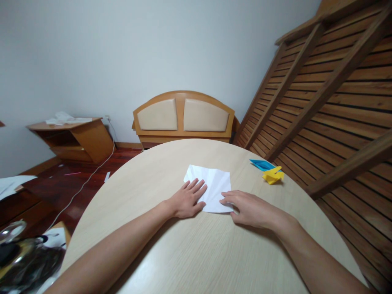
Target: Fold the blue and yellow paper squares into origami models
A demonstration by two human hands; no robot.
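A white creased sheet of paper (pixel 214 181) lies flat on the round pale wooden table (pixel 171 249). My left hand (pixel 187 200) rests palm down on the sheet's near left corner, fingers spread a little. My right hand (pixel 249 209) lies at the sheet's near right corner, fingertips pressing on its edge. Neither hand grips anything.
A folded yellow paper figure (pixel 273 175) and a blue folded paper (pixel 261 164) sit at the table's far right. Behind the table stands a wooden bench with padded back (pixel 183 116). A slatted wooden frame (pixel 330 94) leans at the right. A low cabinet (pixel 73 136) stands at the left.
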